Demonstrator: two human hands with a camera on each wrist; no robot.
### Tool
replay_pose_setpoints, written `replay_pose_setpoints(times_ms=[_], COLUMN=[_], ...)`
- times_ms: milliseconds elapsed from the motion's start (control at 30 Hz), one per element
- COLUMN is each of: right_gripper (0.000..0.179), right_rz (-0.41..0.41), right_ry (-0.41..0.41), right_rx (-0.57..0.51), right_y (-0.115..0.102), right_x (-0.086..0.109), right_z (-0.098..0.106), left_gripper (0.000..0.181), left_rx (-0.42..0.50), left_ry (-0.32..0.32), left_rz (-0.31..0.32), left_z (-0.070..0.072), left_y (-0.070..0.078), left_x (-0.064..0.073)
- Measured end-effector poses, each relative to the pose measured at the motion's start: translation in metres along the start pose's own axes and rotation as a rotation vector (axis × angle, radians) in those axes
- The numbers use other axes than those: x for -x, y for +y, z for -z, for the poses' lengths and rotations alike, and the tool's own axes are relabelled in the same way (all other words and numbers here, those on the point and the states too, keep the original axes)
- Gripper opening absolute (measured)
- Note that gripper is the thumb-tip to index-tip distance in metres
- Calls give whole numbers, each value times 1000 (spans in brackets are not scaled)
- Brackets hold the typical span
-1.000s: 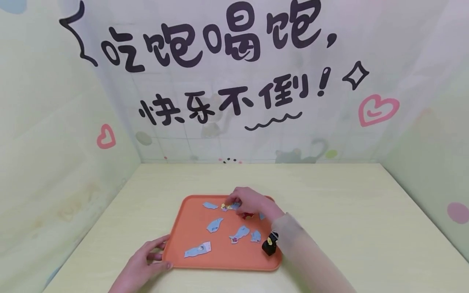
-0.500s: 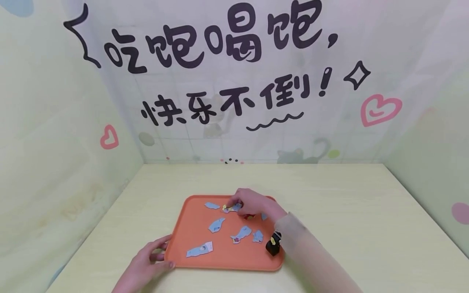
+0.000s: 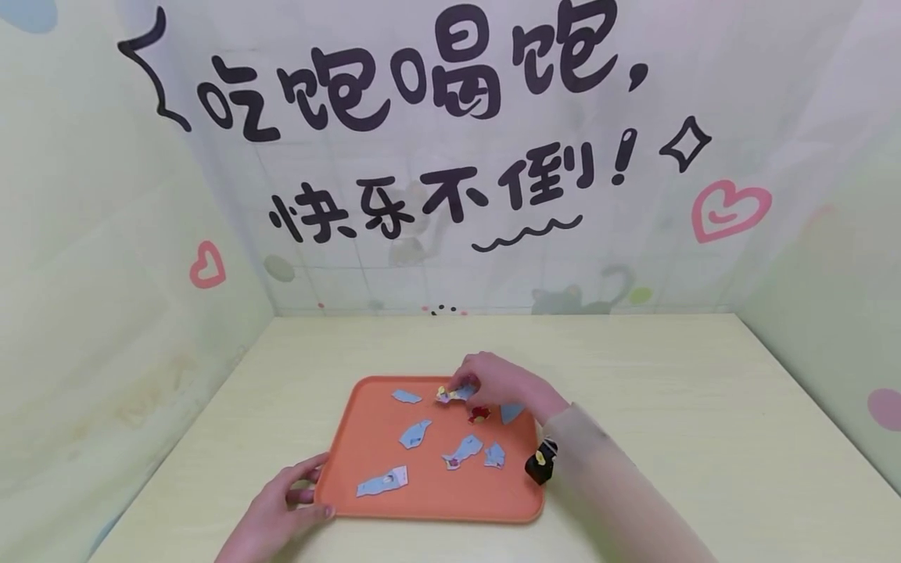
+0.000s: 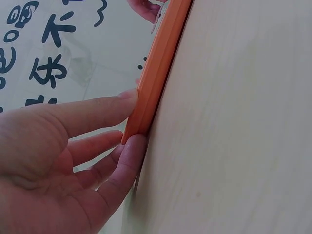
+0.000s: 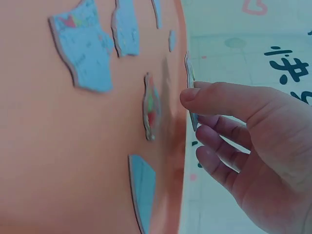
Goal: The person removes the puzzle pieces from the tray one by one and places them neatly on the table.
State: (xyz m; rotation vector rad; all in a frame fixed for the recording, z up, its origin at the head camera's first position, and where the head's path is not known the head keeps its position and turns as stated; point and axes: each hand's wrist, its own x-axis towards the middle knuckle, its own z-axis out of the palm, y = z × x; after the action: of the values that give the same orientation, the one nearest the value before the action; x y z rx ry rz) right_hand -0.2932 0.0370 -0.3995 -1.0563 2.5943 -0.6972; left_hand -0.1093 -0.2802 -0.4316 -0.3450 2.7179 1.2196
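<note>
An orange tray (image 3: 457,493) lies on the table, bearing several flat, torn-edged light-blue puzzle pieces. At its front left corner my left hand (image 3: 278,500) grips the rim, thumb and fingers on either side of the edge (image 4: 155,78) in the left wrist view. Over the back right part, my right hand (image 3: 503,383) pinches a blue puzzle piece (image 5: 189,70) with yellow details between thumb and fingers. In the right wrist view this piece is held edge-on, clear of the tray surface. Below that hand lie a red-and-green piece (image 3: 480,414) and a plain blue piece (image 3: 511,412).
More pieces lie apart on the tray: a long one (image 3: 382,481) at front left, one (image 3: 415,434) mid-left, one (image 3: 406,396) at the back, two (image 3: 463,452) (image 3: 495,455) at centre right. A black wrist device (image 3: 542,461) overlaps the right rim. Printed fabric walls surround the pale table.
My right hand has lifted the yellow-detailed piece from the tray and shifted slightly right and up. The red-and-green piece and the plain blue one show more fully. The left hand stays put.
</note>
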Motion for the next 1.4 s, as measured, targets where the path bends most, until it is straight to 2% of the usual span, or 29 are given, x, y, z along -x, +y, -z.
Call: replay_pose_setpoints(times_ms=[333, 633, 867, 1167, 1400], right_gripper=[26, 30, 32, 35, 33], right_rz=[37, 19, -21, -105, -119], right_ry=[120, 222, 282, 303, 279], right_rx=[7, -2, -69, -159, -171], right_y=[24, 74, 112, 140, 153], right_x=[18, 41, 56, 75, 83], right_z=[22, 33, 35, 38, 38], left_gripper=[78, 78, 79, 78, 78], left_rx=[-13, -27, -26, -21, -34], left_ry=[-6, -11, -16, -18, -21], left_rz=[3, 5, 1, 23, 37], left_z=[0, 1, 0, 0, 0], left_y=[2, 1, -3, -1, 0], left_x=[0, -1, -3, -4, -5])
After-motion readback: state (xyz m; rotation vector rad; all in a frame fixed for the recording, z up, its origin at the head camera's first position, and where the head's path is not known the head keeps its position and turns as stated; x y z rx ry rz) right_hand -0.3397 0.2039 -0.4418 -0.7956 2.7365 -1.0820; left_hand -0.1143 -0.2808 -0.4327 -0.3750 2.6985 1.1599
